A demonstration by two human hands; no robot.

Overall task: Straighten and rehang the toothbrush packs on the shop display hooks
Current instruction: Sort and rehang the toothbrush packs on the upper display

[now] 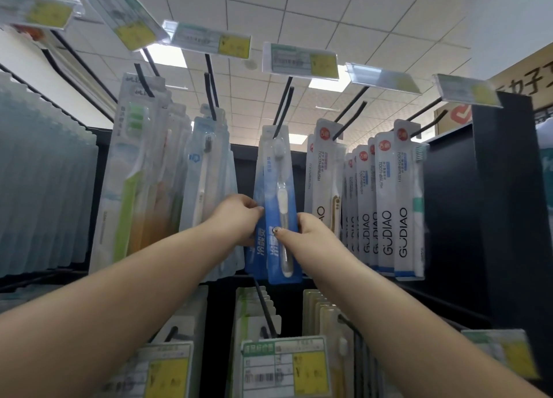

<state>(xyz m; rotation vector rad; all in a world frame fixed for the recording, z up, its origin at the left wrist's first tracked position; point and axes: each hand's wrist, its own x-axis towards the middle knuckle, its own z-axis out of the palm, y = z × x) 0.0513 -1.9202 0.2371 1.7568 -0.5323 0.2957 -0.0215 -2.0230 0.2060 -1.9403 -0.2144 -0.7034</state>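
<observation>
Lowest, nearest: price tag (282,367) on a lower hook, yellow-green packs behind it. Above the tag, left hand (236,218) pinches the left edge of the blue toothbrush pack (276,206); right hand (311,233) grips its right edge, thumb on the front. Pack hangs from black hook (282,104). Right of it, white GUDIAO packs (404,200). Farthest: tiled ceiling (329,17), lit panels.

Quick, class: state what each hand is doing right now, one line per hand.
Left hand: grips the left edge of the blue toothbrush pack.
Right hand: pinches the same pack's right side, thumb on its front.
</observation>
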